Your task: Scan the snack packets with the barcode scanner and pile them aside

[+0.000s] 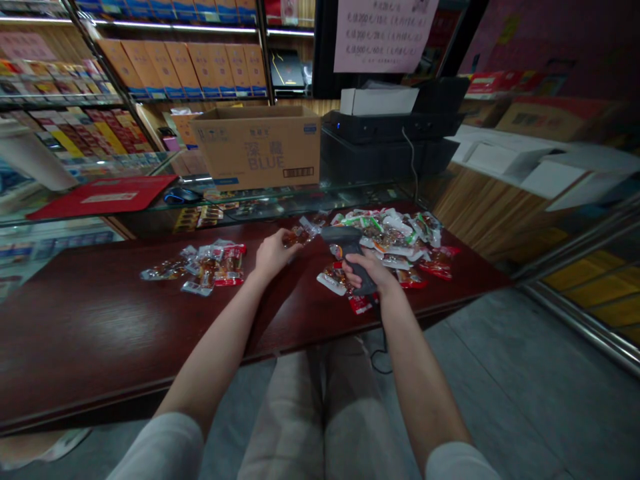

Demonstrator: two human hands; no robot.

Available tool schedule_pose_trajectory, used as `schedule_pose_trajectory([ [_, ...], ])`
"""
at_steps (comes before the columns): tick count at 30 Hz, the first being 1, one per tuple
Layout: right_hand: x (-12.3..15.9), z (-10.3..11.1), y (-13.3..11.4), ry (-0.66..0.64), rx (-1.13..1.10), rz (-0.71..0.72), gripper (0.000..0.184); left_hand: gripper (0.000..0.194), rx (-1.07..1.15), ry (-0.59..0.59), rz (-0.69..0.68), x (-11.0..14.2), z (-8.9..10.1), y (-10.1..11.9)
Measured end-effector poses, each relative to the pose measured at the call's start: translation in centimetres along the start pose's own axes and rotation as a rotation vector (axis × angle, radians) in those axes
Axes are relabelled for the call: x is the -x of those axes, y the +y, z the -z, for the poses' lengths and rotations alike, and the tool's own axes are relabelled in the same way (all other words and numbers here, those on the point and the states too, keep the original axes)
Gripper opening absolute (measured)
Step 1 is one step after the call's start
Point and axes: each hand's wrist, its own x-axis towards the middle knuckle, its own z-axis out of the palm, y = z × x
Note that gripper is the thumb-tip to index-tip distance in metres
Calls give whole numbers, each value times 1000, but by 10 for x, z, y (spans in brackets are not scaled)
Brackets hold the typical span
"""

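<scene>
My right hand (369,270) is wrapped round the grip of a dark barcode scanner (345,237), whose head points left toward my other hand. A black cable hangs from its handle. My left hand (274,255) has its fingers closed on a clear-wrapped snack packet (300,233) with brown contents. Beyond and to the right of the scanner lies a big heap of snack packets (390,230) in clear, white, green and red wrappers. A smaller pile of packets (215,267), some red-edged, lies left of my left hand.
All this lies on a dark red wooden table (110,320). Behind it a glass counter bears a cardboard box (260,150), a red folder (105,195), a computer mouse (183,195) and a black machine (390,150). A metal railing (575,317) stands at right.
</scene>
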Motion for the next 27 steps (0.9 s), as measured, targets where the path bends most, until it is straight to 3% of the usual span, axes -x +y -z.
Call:
schedule_pose_trajectory([
  [3, 0, -1, -1, -1, -9, 12, 29, 44, -97, -54, 10, 2, 12, 1],
  [7, 0, -1, -3, 12, -33, 47, 29, 51, -390, -156, 83, 9, 34, -8],
  [9, 1, -1, -3, 17, -45, 55, 28, 49, -495, -97, 121, 15, 40, -16],
  [12, 2, -2, -3, 23, -44, 64, 28, 58, -452, 61, 14, 27, 37, -29],
  [14, 3, -3, -4, 23, -45, 70, 27, 61, -396, 11, -135, 35, 29, -37],
  [16, 3, -4, -4, 22, -54, 67, 27, 60, -392, -121, -194, 40, 21, -46],
  [18, 3, -4, -5, 26, -63, 66, 27, 60, -426, -190, -170, 43, 16, -56],
  [23, 1, 0, -8, 84, -141, 99, 31, 62, -505, -164, -64, 41, 21, -75],
  [27, 0, 6, -11, 148, -242, 149, 30, 62, -499, -114, -23, 26, 19, -61],
])
